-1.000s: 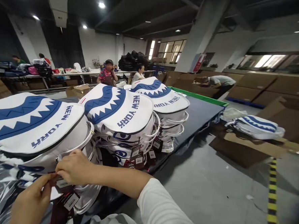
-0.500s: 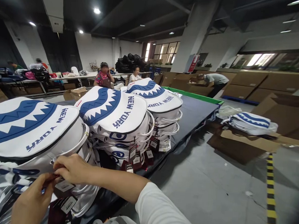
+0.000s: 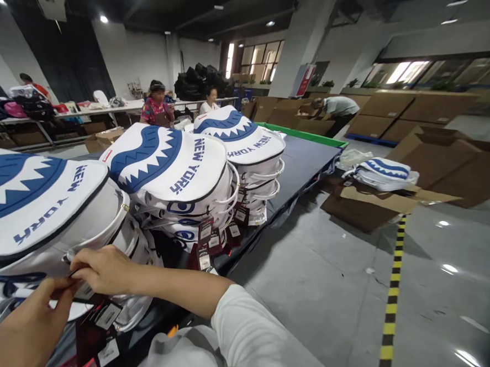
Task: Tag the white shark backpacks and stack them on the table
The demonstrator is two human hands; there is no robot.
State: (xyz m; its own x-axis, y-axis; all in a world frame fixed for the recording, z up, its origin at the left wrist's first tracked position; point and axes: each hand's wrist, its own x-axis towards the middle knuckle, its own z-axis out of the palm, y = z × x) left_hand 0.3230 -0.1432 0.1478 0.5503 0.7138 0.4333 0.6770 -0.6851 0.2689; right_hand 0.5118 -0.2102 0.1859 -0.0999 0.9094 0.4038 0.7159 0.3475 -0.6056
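Just under the top white bag (image 3: 32,198) of the near stack, my two hands meet at its front edge. This bag has a blue jagged-tooth print, "NEW YORK" lettering and a thin white handle (image 3: 104,233). My right hand (image 3: 104,272) is closed in a pinch at a dark hang tag (image 3: 84,294), close to its string. My left hand (image 3: 33,320) pinches at the same spot; the fingertips of both hands nearly touch. Exactly what each fingertip grips is partly hidden. Below hang more dark red tags (image 3: 108,316) with white labels.
Two more stacks of matching bags (image 3: 167,162) stand farther along the dark-covered table (image 3: 300,159). On the right, bags (image 3: 382,172) lie on an open carton (image 3: 351,204). Yellow-black tape (image 3: 391,303) marks the floor. Several people sit or bend over work in the background.
The view has shifted, so the stacks and cartons appear farther left and slightly higher. Both hands stay pinched together at the tag under the near bag.
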